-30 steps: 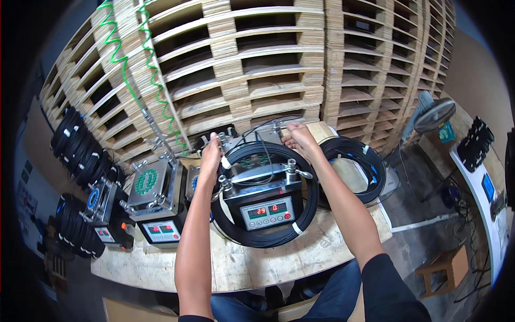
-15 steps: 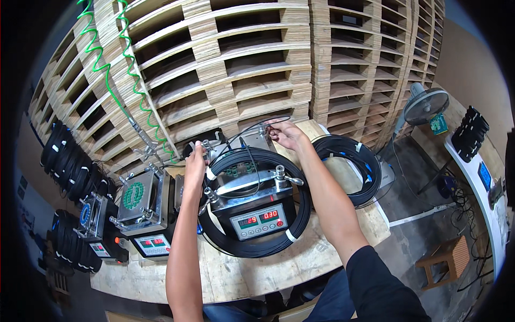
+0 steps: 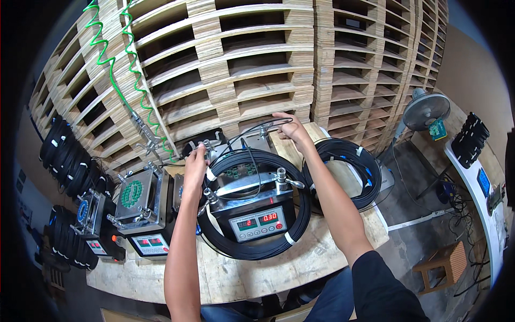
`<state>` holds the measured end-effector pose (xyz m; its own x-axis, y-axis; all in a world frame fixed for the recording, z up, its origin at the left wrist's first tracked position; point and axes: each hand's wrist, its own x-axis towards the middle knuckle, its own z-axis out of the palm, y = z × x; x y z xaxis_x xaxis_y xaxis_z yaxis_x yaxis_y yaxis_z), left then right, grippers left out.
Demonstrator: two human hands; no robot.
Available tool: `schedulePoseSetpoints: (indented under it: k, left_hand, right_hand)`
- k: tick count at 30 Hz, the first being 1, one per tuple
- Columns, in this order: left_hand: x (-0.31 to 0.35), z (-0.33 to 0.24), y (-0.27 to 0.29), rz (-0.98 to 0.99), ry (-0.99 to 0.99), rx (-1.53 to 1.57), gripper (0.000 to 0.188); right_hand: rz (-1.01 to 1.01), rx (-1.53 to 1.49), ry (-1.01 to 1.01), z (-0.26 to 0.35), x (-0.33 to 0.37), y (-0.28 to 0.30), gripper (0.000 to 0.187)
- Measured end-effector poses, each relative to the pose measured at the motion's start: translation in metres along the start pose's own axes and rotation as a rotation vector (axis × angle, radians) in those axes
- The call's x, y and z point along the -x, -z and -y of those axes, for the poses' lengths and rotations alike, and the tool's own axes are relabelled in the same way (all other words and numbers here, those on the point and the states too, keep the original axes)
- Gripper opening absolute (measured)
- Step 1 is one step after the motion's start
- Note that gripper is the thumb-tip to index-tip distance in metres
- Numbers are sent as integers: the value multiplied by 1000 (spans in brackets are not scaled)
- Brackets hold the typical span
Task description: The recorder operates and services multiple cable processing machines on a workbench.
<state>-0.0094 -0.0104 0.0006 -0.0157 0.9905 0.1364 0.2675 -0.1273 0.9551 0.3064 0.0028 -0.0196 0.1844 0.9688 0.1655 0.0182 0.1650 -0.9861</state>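
Observation:
A polishing machine (image 3: 257, 224) with a metal top frame, red digital display and buttons stands before me. A large coil of black cable (image 3: 304, 214) with white ties lies around it. Loose cable strands arch over its top plate, which holds green connector pieces (image 3: 244, 169). My left hand (image 3: 197, 159) is closed at the metal clamp knob (image 3: 208, 146) on the machine's far left corner, its grip partly hidden. At the far right corner, beside another clamp post (image 3: 263, 130), is my right hand (image 3: 290, 131), index finger stretched out, the other fingers partly bent. A thin cable loop crosses it.
Two similar machines, one nearer (image 3: 140, 214) and one smaller (image 3: 96, 222), stand to the left. Another cable coil (image 3: 370, 161) lies to the right. Stacked wooden pallets (image 3: 257, 53) rise behind the wooden table (image 3: 322, 263). Green spiral hoses (image 3: 115, 80) hang at left; a fan (image 3: 426, 112) stands right.
My right hand has come off the far right clamp post, rising slightly right with its index finger extended. My left hand stays at the left knob. The left red readout has changed.

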Motion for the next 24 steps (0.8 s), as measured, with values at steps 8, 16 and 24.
schedulePoseSetpoints:
  k: [8,16,24]
  left_hand:
    - [-5,8,-3,5,-19,59,46]
    - [1,-1,-12,-41,-11,40,49]
    - [-24,31,-12,-167,-12,52,48]
  right_hand:
    - [-103,562,245,0,10,-40,51]
    - [223,589,151,14,-9,-15,30]
    - [190,561,60,-5,-8,-10,37]
